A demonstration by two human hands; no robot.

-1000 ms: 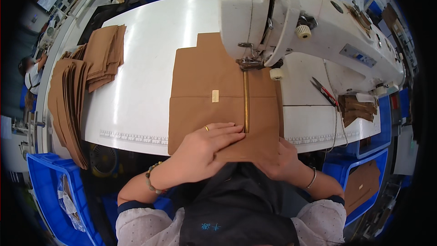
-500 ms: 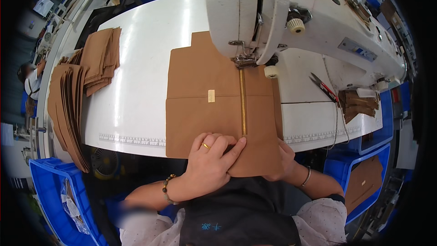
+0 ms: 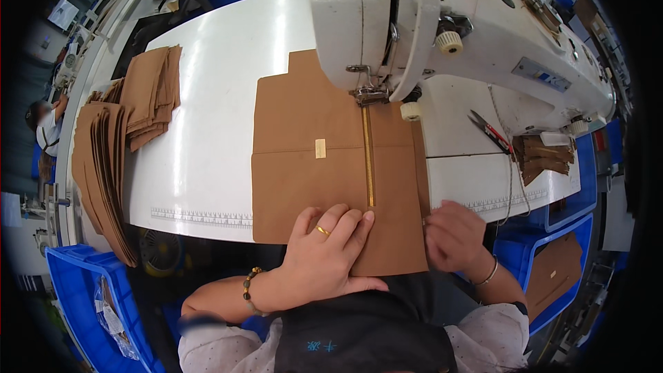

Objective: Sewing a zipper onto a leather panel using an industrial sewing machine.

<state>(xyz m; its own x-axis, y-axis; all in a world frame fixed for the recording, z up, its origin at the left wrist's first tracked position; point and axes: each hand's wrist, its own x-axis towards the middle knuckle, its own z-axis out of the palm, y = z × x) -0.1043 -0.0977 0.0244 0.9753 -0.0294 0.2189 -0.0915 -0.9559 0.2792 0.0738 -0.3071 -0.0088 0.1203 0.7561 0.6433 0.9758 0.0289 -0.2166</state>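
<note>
Bench (image 3: 207, 166) carries the white sewing machine (image 3: 442, 21), and the brown fabric panel (image 3: 311, 166) now lies deeper under its presser foot (image 3: 371, 95) than a second ago (seam seemingly under way). Left hand (image 3: 324, 255) presses flat and open by the gold zipper (image 3: 369, 159); right hand (image 3: 452, 235) pinches the panel's right edge.

A single head-worn fisheye view looks steeply down from just above the seated person onto the white sewing desk (image 3: 207, 166), facing away from the body toward the white industrial sewing machine (image 3: 483, 48) at the upper edge. The camera sits close: forearms enter from the lower edge, and straight desk edges bow toward the dark circular rim. Blue plastic bins (image 3: 76, 304) flank the lower corners.
</note>
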